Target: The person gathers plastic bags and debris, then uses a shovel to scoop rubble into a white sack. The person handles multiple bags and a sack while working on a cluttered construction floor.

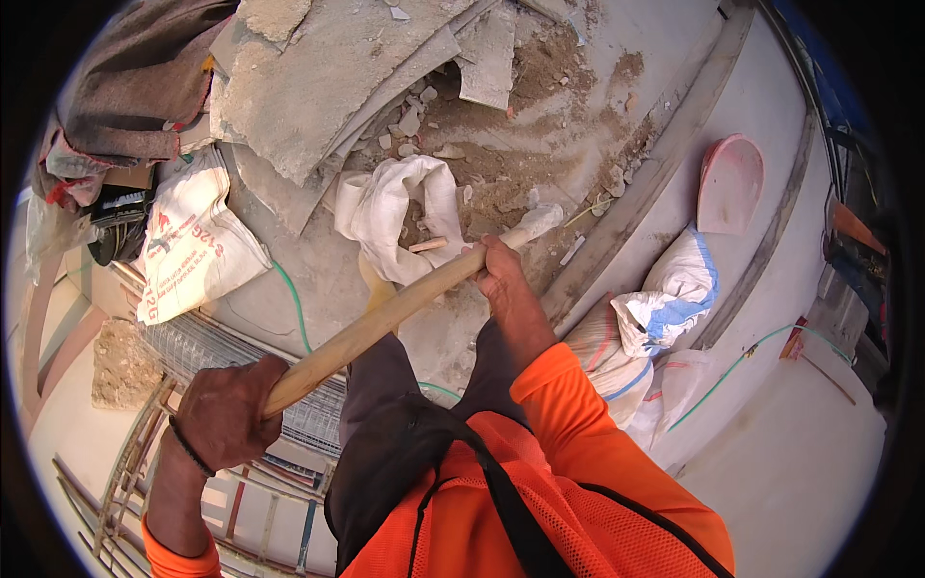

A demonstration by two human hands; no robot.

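My left hand [230,412] is closed round the lower end of a long wooden handle [376,321], a dark band on its wrist. Farther up the same handle, near its far end, my right hand [500,269] grips it. At that end a pale, dusty tool head or socket [540,219] lies over sandy rubble [498,170]; its exact kind cannot be told. Just left of it stands a white woven sack [379,195] with its mouth rolled open. A small piece of wood or tile [428,245] lies at the sack's mouth.
Broken board slabs [311,87] lie at the upper left, near a printed white sack [199,246] and a brown blanket [137,79]. Tied sacks [668,289] and a pink plastic scoop [731,184] are at the right. Wire mesh [311,404] and a green hose [293,303] lie near my legs.
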